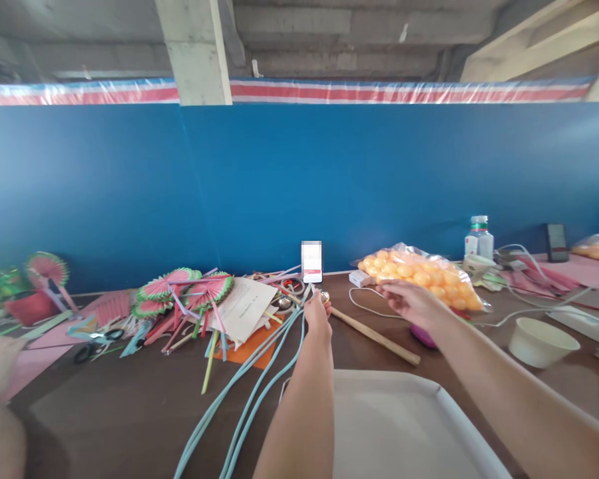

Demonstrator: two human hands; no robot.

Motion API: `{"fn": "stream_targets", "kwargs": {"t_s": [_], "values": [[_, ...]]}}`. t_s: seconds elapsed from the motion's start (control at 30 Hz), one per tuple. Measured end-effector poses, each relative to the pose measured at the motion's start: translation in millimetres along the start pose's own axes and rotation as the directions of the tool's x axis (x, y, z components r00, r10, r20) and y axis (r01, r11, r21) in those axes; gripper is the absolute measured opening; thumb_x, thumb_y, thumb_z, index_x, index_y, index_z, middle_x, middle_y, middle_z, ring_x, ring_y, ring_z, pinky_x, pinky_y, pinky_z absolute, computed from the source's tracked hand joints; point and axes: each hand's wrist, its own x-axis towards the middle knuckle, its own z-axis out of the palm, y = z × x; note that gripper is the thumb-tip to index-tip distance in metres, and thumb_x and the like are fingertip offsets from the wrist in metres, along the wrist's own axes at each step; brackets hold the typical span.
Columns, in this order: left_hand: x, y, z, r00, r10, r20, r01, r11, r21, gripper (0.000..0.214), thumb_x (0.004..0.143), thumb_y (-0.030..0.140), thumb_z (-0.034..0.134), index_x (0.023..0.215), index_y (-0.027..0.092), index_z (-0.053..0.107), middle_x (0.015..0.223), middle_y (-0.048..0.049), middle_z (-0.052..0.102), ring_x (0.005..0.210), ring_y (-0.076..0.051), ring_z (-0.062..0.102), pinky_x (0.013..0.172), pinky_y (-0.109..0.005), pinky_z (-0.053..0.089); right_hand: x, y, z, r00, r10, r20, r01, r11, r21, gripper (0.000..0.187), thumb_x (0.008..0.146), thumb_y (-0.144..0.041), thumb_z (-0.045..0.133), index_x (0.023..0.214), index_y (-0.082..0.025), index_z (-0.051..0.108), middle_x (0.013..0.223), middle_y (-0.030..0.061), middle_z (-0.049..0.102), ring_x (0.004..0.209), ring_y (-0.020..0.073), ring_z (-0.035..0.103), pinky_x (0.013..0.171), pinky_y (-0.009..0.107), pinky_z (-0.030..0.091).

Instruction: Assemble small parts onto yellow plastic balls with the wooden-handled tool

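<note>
My left hand (317, 307) reaches forward over the middle of the table, closed around the upper end of several light blue cords (249, 399). The cords trail from it toward the table's front edge. A phone (312, 265) with a lit, partly blurred screen stands upright just beyond this hand. My right hand (412, 301) is in the air, fingers loosely bent and apart, with nothing seen in it. Behind it lies a clear bag of orange balls (404, 266), and a small white box (360, 278) sits by its fingertips. A wooden stick (377, 336) lies between my hands.
Pink-and-green paper fans (207, 293), papers (244, 306) and scissors (97, 342) clutter the left side. A white tray (394, 426) lies in front. At right are a paper cup (542, 342), plastic bottles (479, 239) and white cables. Another person's arm (0, 399) enters at far left.
</note>
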Motion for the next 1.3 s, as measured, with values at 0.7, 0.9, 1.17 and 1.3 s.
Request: {"fn": "stream_targets", "kwargs": {"t_s": [0.7, 0.9, 1.17, 1.3], "values": [[8, -4, -5.9, 0.971, 0.148, -0.19, -0.149, 0.989, 0.007, 0.021, 0.082, 0.035, 0.064, 0.084, 0.015, 0.058, 0.073, -0.0039, 0.063, 0.057, -0.012, 0.059, 0.051, -0.022, 0.043, 59, 82, 103, 0.984, 0.176, 0.017, -0.171, 0.931, 0.323, 0.009, 0.072, -0.011, 0.071, 0.08, -0.016, 0.068, 0.068, -0.0006, 0.067, 0.048, 0.0039, 0.053, 0.041, 0.012, 0.043], [4, -2, -5.7, 0.967, 0.181, -0.178, -0.18, 0.983, 0.026, 0.024, 0.078, 0.036, 0.069, 0.084, 0.014, 0.06, 0.074, -0.0047, 0.064, 0.059, -0.013, 0.061, 0.055, -0.024, 0.045, 54, 83, 107, 0.97, 0.237, 0.051, -0.241, 0.921, 0.306, 0.017, 0.068, -0.011, 0.073, 0.084, -0.017, 0.07, 0.073, -0.0006, 0.07, 0.048, 0.0037, 0.054, 0.039, 0.012, 0.04], [4, -4, -8.5, 0.984, 0.147, -0.103, -0.148, 0.989, -0.006, 0.021, 0.086, 0.033, 0.06, 0.082, 0.012, 0.062, 0.073, -0.0065, 0.064, 0.054, -0.01, 0.059, 0.049, -0.019, 0.042, 50, 80, 110, 0.959, 0.252, 0.128, -0.281, 0.9, 0.333, 0.011, 0.067, -0.015, 0.076, 0.073, -0.015, 0.067, 0.058, -0.0035, 0.061, 0.045, 0.0028, 0.049, 0.038, 0.011, 0.036], [3, -3, -8.9, 0.981, 0.136, -0.135, -0.142, 0.989, -0.034, 0.019, 0.085, 0.031, 0.062, 0.082, 0.012, 0.061, 0.073, -0.0064, 0.064, 0.053, -0.01, 0.06, 0.048, -0.019, 0.043, 47, 79, 112, 0.954, 0.267, 0.139, -0.299, 0.894, 0.334, 0.012, 0.067, -0.016, 0.077, 0.068, -0.014, 0.065, 0.049, -0.0048, 0.054, 0.042, 0.0032, 0.045, 0.037, 0.012, 0.034]]}}
